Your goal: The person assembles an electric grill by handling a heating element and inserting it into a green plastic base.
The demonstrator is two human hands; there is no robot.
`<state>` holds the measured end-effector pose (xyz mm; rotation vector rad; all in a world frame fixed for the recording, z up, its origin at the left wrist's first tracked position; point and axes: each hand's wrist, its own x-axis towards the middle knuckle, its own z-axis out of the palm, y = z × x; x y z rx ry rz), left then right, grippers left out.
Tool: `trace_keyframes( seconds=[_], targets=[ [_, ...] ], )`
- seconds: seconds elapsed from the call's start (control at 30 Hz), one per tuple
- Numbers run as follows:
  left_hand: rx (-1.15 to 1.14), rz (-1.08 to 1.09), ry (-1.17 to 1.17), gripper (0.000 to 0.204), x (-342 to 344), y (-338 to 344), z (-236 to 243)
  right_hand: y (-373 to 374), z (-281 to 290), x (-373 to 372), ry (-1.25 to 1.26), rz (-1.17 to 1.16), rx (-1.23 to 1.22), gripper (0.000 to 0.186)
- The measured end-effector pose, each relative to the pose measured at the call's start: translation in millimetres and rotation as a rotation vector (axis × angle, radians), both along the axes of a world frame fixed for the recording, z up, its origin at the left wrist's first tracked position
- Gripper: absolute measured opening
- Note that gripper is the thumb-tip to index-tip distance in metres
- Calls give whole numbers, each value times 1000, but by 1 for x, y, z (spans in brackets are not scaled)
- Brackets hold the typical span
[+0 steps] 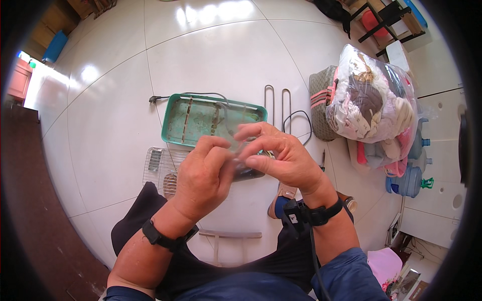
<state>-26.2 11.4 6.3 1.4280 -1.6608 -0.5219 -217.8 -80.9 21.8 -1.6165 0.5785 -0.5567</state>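
Observation:
My left hand (203, 175) and my right hand (278, 153) meet in front of me, fingers pinched together around a small clear, glassy piece (240, 155) that is mostly hidden between them. Both wrists wear black straps. Below the hands on the floor lies a green metal tray-like casing (175, 118) with rusty strips and a cord inside. A wire grill (155, 168) lies to its lower left, partly under my left hand.
Two U-shaped metal heating rods (277, 103) and a black cable loop (301, 120) lie right of the tray. A clear bag of clothes (371, 100) leans on a woven bag (320, 95). Blue water jugs (409, 180) stand at right. A screwdriver (323, 161) lies on the white tiles.

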Motion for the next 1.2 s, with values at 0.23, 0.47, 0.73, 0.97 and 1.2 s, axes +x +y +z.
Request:
trace_keyframes(
  seconds=[0.23, 0.47, 0.73, 0.97, 1.2],
  targets=[
    [3, 0, -12, 16, 0, 0, -1, 1, 3, 0, 24, 3, 126, 8],
    [39, -16, -13, 15, 2, 1, 1, 0, -2, -2, -16, -22, 130, 13],
    [148, 49, 253, 8, 6, -2, 0, -9, 2, -12, -17, -350, 310, 22],
    [157, 91, 323, 7, 8, -2, -4, -14, -6, -17, -42, -473, 313, 23],
    [102, 96, 287, 7, 11, -3, -6, -16, -16, -20, 134, -452, 370, 23]
  ],
)
